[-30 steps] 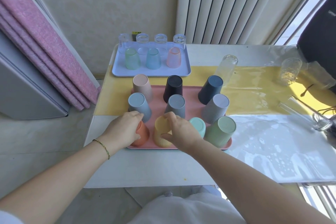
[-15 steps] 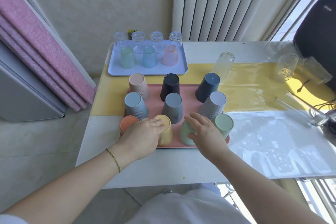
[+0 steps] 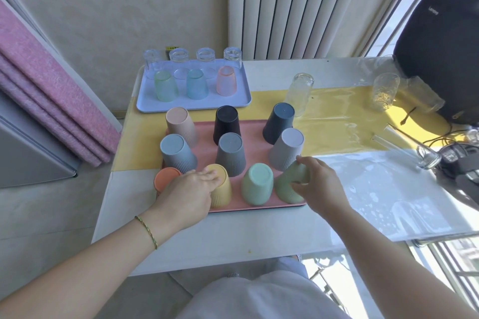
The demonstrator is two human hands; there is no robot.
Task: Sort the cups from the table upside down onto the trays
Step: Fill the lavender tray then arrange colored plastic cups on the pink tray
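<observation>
At the left end of the pink tray [image 3: 236,203] the orange cup [image 3: 166,179] sits close to the rim, half hidden by the left hand [image 3: 189,190]. That hand's fingers lie flat and loose on top of the yellow cup [image 3: 222,194]. A careless push there could slide the yellow cup into its neighbours or nudge the orange one over the edge. Further right, the right hand [image 3: 321,186] has fingers and thumb curled round the green cup [image 3: 283,189], which leans, mouth down, at the tray's near right corner. Set down crooked, I'd guess it catches the rim and tips, or knocks the lilac cup [image 3: 287,149] just behind. Clear glasses [image 3: 298,93] wait on the surface [image 3: 233,241] beyond.
</observation>
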